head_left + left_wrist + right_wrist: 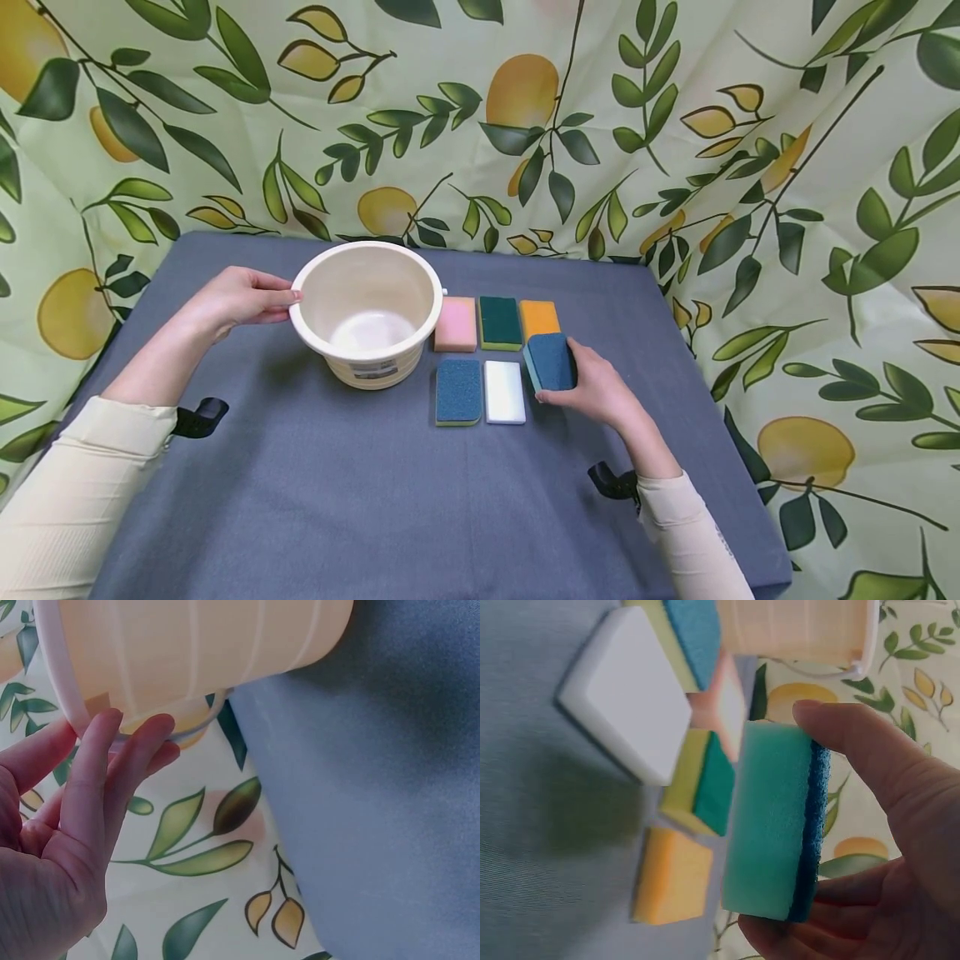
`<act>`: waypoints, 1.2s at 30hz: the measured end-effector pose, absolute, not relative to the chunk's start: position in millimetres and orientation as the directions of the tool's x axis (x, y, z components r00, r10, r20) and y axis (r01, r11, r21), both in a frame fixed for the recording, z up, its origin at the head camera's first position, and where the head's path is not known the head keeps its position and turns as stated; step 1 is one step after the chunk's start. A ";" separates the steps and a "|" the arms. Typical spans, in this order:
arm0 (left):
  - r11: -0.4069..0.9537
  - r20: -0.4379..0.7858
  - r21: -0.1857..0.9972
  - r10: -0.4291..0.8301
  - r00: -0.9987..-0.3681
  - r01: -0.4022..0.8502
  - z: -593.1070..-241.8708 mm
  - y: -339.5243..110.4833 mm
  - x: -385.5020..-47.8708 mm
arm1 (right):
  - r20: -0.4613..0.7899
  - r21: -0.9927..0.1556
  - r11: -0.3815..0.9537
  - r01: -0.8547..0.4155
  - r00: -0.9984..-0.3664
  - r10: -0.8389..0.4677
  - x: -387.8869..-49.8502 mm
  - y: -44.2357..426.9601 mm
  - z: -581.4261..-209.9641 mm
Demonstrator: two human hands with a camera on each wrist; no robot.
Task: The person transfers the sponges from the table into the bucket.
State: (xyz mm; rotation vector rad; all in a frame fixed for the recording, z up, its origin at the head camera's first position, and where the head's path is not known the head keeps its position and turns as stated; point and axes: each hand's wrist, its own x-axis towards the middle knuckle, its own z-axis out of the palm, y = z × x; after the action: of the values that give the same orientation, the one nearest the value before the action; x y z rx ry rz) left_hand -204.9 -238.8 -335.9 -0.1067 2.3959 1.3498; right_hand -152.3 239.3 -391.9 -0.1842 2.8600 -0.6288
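Note:
In the head view my left hand (251,300) pinches the left rim of a cream bucket (367,367), thumb and fingers at its edge; the left wrist view shows the hand (82,802) at the rim of the bucket (195,645). My right hand (596,387) holds a blue-topped sponge (551,362) by its edges, raised and tilted near the orange sponge (540,317). Its teal foam side faces the right wrist camera (769,825). Left of it lie a white sponge (505,392), a blue one (458,392), a dark green one (500,322) and a pink one (455,324).
A blue-grey cloth (360,500) covers the table. Behind and beside it hangs a leaf-and-fruit patterned curtain (450,67). The bucket stands just left of the pink sponge, its inside showing a bare bottom.

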 end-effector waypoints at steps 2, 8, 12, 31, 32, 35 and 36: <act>0.532 -0.366 0.809 0.123 -0.922 -0.250 -335.9 -239.0 -204.9 | -0.157 -0.427 0.898 -0.102 -0.970 -0.185 -155.6 236.4 -382.3; 0.529 -0.361 0.813 0.130 -0.923 -0.243 -335.1 -239.2 -204.8 | -0.139 -0.414 0.897 -0.152 -0.964 -0.227 -163.8 228.9 -361.1; 0.532 -0.358 0.812 0.129 -0.925 -0.240 -335.5 -239.5 -204.8 | -0.126 -0.409 0.892 -0.192 -0.956 -0.263 -166.6 225.3 -351.0; 0.505 -0.344 0.831 0.138 -0.929 -0.233 -336.7 -239.2 -203.7 | -0.101 -0.398 0.856 -0.330 -0.912 -0.398 -182.5 192.9 -314.0; 0.507 -0.343 0.830 0.137 -0.929 -0.231 -336.9 -239.2 -203.4 | -0.100 -0.400 0.853 -0.334 -0.909 -0.403 -183.4 191.0 -311.9; 0.510 -0.341 0.829 0.137 -0.930 -0.229 -336.7 -239.0 -202.8 | -0.095 -0.401 0.847 -0.349 -0.904 -0.418 -185.8 185.5 -306.7; 0.509 -0.342 0.829 0.136 -0.930 -0.230 -336.4 -238.8 -202.7 | -0.092 -0.401 0.845 -0.355 -0.902 -0.423 -186.8 183.6 -305.5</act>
State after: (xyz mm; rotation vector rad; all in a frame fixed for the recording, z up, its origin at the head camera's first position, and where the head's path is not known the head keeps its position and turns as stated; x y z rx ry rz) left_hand -202.7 -238.8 -336.4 -0.0776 2.3917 1.3935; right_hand -186.8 183.6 -305.5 -0.6051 2.8458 -0.5672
